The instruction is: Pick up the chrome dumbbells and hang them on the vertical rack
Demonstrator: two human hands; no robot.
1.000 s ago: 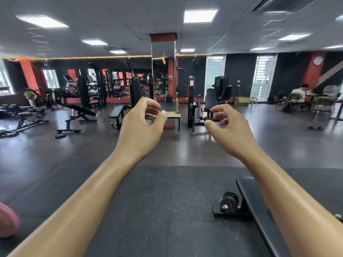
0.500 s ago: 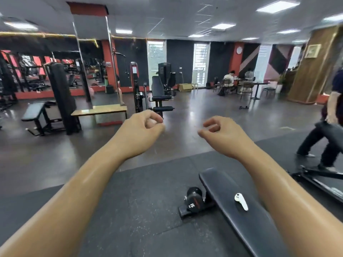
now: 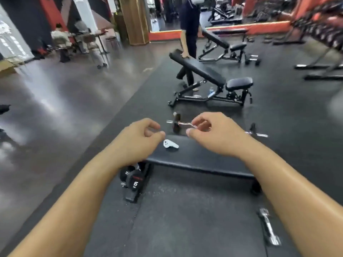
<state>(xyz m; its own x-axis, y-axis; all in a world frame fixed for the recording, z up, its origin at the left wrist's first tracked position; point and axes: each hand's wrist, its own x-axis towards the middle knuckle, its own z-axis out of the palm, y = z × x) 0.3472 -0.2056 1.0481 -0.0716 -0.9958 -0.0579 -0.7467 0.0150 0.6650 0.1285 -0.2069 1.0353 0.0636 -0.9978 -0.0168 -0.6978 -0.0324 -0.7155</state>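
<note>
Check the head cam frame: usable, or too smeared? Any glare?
Head view: heavy motion blur toward the edges, worst on the racks at top right and the seated people at left; centre is sharper, left hand, right hand and white controller on the bench readable. Ceiling-light glare streaks the glossy floor at left. Wide-angle bowing at the borders. Chrome dumbbell at lower right is soft.

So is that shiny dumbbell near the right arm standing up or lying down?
Lying down: the chrome dumbbell rests flat on the black floor mat, both ends touching it.
</note>
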